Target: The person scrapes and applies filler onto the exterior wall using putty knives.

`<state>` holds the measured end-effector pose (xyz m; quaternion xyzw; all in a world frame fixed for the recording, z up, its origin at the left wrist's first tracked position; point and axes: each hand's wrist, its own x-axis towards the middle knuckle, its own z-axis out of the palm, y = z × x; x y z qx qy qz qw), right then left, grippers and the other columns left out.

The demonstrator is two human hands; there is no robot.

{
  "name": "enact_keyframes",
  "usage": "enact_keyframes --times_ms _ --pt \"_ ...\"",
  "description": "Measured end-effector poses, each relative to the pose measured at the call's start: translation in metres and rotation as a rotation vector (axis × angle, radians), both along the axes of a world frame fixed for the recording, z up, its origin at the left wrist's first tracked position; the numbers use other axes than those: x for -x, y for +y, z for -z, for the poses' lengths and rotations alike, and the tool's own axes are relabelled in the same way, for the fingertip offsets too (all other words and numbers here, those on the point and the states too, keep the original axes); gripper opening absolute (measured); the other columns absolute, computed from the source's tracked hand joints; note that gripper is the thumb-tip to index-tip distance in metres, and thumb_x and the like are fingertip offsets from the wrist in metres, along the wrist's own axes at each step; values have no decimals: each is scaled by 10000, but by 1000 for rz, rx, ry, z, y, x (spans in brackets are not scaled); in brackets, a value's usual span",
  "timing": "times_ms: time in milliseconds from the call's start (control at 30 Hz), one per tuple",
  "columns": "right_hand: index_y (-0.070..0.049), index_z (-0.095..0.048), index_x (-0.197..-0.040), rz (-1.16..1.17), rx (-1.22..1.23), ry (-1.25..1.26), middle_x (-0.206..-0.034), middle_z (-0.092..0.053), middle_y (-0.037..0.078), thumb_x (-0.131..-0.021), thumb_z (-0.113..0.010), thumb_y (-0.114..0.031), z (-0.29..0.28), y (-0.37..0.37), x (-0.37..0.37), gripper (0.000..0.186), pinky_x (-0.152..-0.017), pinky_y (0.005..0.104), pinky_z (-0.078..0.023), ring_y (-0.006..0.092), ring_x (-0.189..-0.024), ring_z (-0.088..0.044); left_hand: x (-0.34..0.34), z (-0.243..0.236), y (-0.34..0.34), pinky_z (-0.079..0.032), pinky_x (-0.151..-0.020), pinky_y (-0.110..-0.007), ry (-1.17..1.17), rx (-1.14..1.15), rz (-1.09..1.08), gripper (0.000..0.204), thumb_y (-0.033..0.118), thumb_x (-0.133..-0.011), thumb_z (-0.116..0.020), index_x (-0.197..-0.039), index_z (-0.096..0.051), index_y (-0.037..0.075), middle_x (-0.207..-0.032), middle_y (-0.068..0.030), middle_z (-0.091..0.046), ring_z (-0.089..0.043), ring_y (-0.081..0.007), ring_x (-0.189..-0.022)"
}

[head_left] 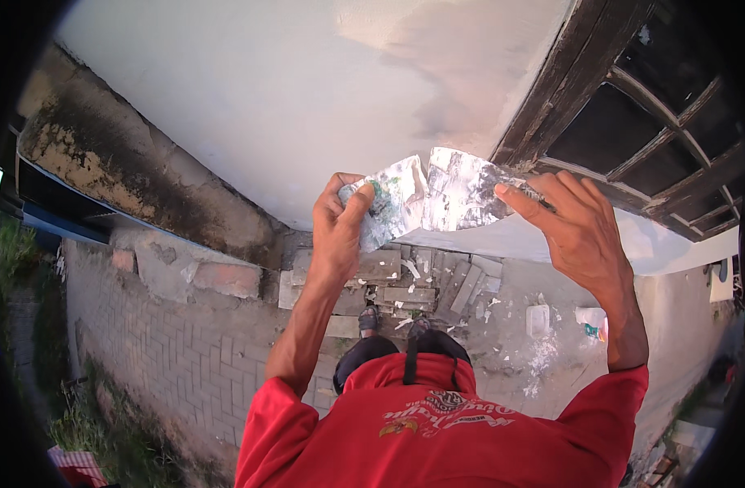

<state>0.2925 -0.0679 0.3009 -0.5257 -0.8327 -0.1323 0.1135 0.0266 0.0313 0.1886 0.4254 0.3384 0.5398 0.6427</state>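
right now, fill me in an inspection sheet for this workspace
surface: white wall, darker beige patch beside the window frame
job's things: left plate and right plate, both flat and white-smeared; whether they touch is unclear
clutter: white container, white packet, white splatter on the ground
grips: left grip holds the left plate, right grip the right plate
cables: nothing seen
surroundings: stained ledge at left, paving below

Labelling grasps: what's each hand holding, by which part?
Left hand: white-smeared blade, by its left end, thumb on its face. Right hand: second smeared blade, by its right end, thumb on its face.
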Motion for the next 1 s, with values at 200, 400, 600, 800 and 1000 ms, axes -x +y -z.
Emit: enact_keyframes --times_ms 200,400,600,800,1000 --pt "-153 -612 -1297 136 214 -234 -953 -567 63 -843 -569 14 -17 -4 1 486 -883 460 -416 230 -1072 -523 -5 18 2 -417 -546 -218 49 -34 -78 191 168 -941 -641 -1008 -558 10 -743 4 -565 -489 -43 -634" --pt "-159 -555 -1371 417 306 412 -982 -526 95 -875 -577 43 18 -9 -46 536 -780 459 -499 268 -850 -597 5 42 -7 -467 -617 -242 -33 21 -195 163 136 -957 -617 -1048 -545 21 -837 -16 -609 -545 -58 -707" --pt "-225 -526 -1416 230 -229 267 -1063 -527 91 -819 -577 141 65 38 -107 702 -778 426 -525 269 -884 -606 14 94 -18 -479 -665 -247 -32 97 -219 146 119 -959 -607 -1053 -542 29 -883 -29 -615 -560 -67 -755" --pt "-325 -528 -1408 102 -463 -64 -1126 -554 61 -787 -539 189 27 96 -148 807 -840 390 -532 241 -976 -592 13 115 -32 -451 -685 -240 -5 138 -259 118 130 -965 -604 -1022 -545 45 -883 2 -589 -531 -57 -771" --pt "-364 -535 -1392 54 -497 -138 -1136 -570 62 -784 -514 197 -1 124 -165 828 -874 391 -520 248 -996 -592 10 131 -44 -453 -707 -245 16 165 -314 109 127 -971 -595 -1018 -545 43 -891 0 -589 -532 -59 -785"
